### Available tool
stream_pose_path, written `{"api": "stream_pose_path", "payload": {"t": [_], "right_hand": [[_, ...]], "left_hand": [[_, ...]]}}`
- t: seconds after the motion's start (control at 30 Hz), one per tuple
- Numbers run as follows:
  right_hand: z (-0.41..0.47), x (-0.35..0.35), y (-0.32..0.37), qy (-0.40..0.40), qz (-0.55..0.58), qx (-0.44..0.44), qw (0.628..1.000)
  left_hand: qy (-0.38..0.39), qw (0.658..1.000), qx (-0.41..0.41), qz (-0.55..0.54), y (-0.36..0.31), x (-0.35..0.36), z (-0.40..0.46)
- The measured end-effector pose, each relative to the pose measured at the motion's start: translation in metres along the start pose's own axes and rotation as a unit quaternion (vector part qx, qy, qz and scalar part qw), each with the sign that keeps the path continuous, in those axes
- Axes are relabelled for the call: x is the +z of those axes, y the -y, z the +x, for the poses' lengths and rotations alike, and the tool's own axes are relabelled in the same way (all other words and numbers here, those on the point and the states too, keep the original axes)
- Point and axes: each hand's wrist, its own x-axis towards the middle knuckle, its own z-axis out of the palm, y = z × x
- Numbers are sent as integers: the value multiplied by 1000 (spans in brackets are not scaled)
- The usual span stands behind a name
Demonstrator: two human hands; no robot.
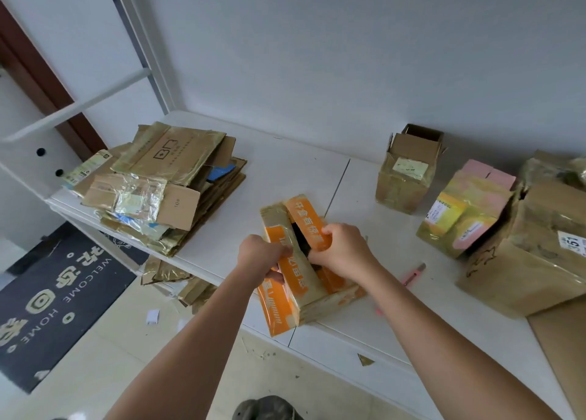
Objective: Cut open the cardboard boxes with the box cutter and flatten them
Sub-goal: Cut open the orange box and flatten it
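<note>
An orange and white cardboard box sits at the front edge of the white table, its top flaps parted. My left hand grips the left flap and my right hand grips the right flap, both closed on the cardboard. A pink box cutter lies on the table just right of my right forearm, untouched. A stack of flattened boxes covered in tape lies at the left end of the table.
Upright boxes stand to the right: a small brown one by the wall, a pink-topped one, and a large brown one. Cardboard scraps and a dark welcome mat lie on the floor at left.
</note>
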Motion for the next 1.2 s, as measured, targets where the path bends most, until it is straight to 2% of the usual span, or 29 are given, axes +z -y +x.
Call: {"api": "stream_pose_path", "payload": {"t": [0.1, 0.2, 0.27, 0.33, 0.4, 0.47, 0.57, 0.63, 0.77, 0.93, 1.07, 1.2], "right_hand": [[5, -13, -9, 38, 83, 22, 996], [12, -27, -28, 91, 227, 89, 966], [14, -35, -43, 92, 301, 129, 940], [14, -38, -58, 70, 312, 144, 936], [11, -34, -69, 36, 260, 125, 957], [9, -29, -72, -34, 171, 83, 981], [8, -23, -64, -132, 14, -7, 991], [0, -16, -57, -145, -80, -49, 985], [-16, -10, -60, -100, -235, -59, 965], [-14, -13, -54, -14, -227, 5, 974], [-17, -12, -48, -17, -211, 7, 977], [-18, -4, -45, -34, -194, -3, 980]], "left_hand": [[-2, 1000, 0, 8, 0, 0, 0], [-8, 1000, 3, 15, 0, 0, 0], [-7, 1000, 3, 20, -1, 0, 0], [-6, 1000, 1, 25, -3, -1, 0], [-4, 1000, 1, 29, -4, 0, -1], [-4, 1000, 2, 28, -5, 0, -3], [-16, 1000, 24, 4, 1, -1, -2], [-54, 996, 74, 3, 6, -1, -1], [-130, 970, 165, 123, 0, 8, -3], [-127, 940, 176, 263, -23, 21, -10], [-151, 904, 187, 352, -28, 37, -15], [-147, 929, 170, 294, -23, 37, -9]]}}
